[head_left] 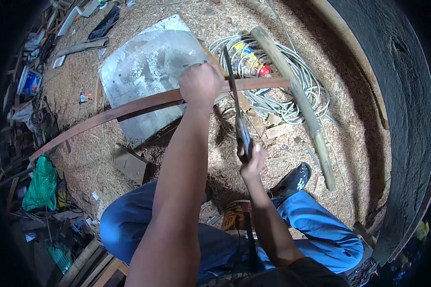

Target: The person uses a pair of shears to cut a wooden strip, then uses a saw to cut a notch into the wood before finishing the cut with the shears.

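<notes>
A long reddish wooden strip (143, 102) runs across the head view from the lower left to the coiled cable on the right. My left hand (201, 83) is closed around it, right of its middle. In my right hand (254, 161) is the handle of a handsaw (236, 105), its fingers wrapped round it. The saw's dark, narrow blade points away from me, seen nearly edge-on. It crosses the strip just right of my left hand. Below the strip lies a worn grey metal sheet (153, 60).
Coiled grey cable (316, 93) lies under a wooden pole (292, 79) at the right. A large dark timber (397, 124) curves along the right edge. Wood shavings cover the ground. A green plastic bag (40, 184) sits lower left; a bucket (237, 215) stands between my legs.
</notes>
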Demonstrator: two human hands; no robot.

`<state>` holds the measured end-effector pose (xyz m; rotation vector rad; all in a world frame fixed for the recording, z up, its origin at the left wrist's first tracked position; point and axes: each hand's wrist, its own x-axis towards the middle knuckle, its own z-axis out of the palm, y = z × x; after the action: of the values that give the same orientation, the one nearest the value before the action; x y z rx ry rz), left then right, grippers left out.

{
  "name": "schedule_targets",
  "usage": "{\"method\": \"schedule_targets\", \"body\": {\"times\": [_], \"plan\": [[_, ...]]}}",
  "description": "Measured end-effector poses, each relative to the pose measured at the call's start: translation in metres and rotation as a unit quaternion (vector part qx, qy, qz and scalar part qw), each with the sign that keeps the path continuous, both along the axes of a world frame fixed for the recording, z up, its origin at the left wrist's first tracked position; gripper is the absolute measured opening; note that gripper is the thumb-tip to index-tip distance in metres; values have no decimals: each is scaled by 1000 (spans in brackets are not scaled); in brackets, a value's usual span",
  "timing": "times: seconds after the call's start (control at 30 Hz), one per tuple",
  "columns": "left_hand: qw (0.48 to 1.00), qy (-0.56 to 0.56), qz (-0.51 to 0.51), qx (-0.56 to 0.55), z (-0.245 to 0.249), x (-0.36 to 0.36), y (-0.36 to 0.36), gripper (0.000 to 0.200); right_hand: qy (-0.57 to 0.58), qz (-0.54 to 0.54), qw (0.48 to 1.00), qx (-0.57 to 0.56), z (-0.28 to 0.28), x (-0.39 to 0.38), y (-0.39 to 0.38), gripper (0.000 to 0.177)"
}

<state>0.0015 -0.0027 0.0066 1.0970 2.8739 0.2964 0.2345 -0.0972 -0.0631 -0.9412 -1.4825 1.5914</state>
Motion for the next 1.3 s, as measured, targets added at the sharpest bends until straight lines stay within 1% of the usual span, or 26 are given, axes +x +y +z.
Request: {"method": "schedule_targets", "body": {"times": [0.03,0.07,0.13,0.17,0.2,0.27,0.3,0.37,0.4,0.47,0.53,0.6,0.67,0.73,0.77,0.8,0.87,0.93,0.97,1.0,1.07,1.1,1.13,1.2,1.23,1.3], "plan": [[1000,-10,9,-6,0,1,0,39,-13,-34,999,4,-7,-5,-4,44],[1000,-18,17,-12,1,0,1,39,-13,-36,999,2,-4,-4,-8,44],[1000,-9,16,-1,-4,-3,0,39,30,-99,991,-89,13,0,-20,53],[1000,-3,12,11,-7,-2,0,39,-14,-44,994,-98,18,18,-29,57],[1000,-6,10,13,-7,-1,0,39,-64,-95,993,-41,23,26,-48,63],[998,26,-15,55,-6,-1,-3,41,-60,1,998,-28,17,59,-55,59],[998,28,-13,55,-7,-3,-4,41,-59,3,998,-27,19,54,-54,59],[997,22,-20,72,-8,-3,-2,41,-112,-121,986,17,25,33,-43,53],[997,23,-22,74,-8,-3,-1,41,-8,-81,996,-47,15,26,-28,45],[997,28,-17,69,-9,-3,-2,41,1,-28,999,-30,2,6,4,43],[997,31,-14,66,-12,-1,-3,41,-15,19,1000,13,-1,0,11,42],[997,40,-11,67,-10,-4,-1,41,23,-78,995,-64,7,1,-16,51],[999,15,0,48,-5,-1,-1,41,-92,-137,986,-27,24,16,-44,57],[998,14,-7,54,-6,-1,-2,41,-72,-24,996,-41,27,46,-46,61],[998,17,-12,60,-5,-2,-2,41,-18,-43,998,-47,21,46,-48,56],[998,18,-12,60,-6,-2,-3,41,-18,-43,998,-47,23,34,-44,56],[998,21,-20,63,-8,-2,-2,42,-18,-148,989,-18,23,-5,-18,51],[998,25,-17,49,-11,-4,-2,40,2,-54,998,-28,8,-17,7,46],[999,27,-15,35,-13,-4,-2,39,-39,-79,996,-8,9,-17,5,46],[999,28,-16,35,-10,-3,-1,39,-38,-80,996,-9,13,-13,2,46],[999,8,-2,48,-5,-1,-1,42,7,-60,995,-81,22,4,-15,50],[999,7,0,49,-6,-2,-2,42,-69,-92,993,16,30,12,-29,53],[999,9,-4,53,-6,-2,-2,43,-27,-105,992,-59,30,22,-42,54],[998,14,-7,60,-5,-2,0,43,-52,-26,996,-63,34,41,-41,52],[999,9,-8,50,-4,-2,-1,44,-51,-25,996,-62,31,39,-38,52],[999,6,-13,37,-2,-2,-1,44,-20,-63,996,-67,22,24,-30,50]]}}
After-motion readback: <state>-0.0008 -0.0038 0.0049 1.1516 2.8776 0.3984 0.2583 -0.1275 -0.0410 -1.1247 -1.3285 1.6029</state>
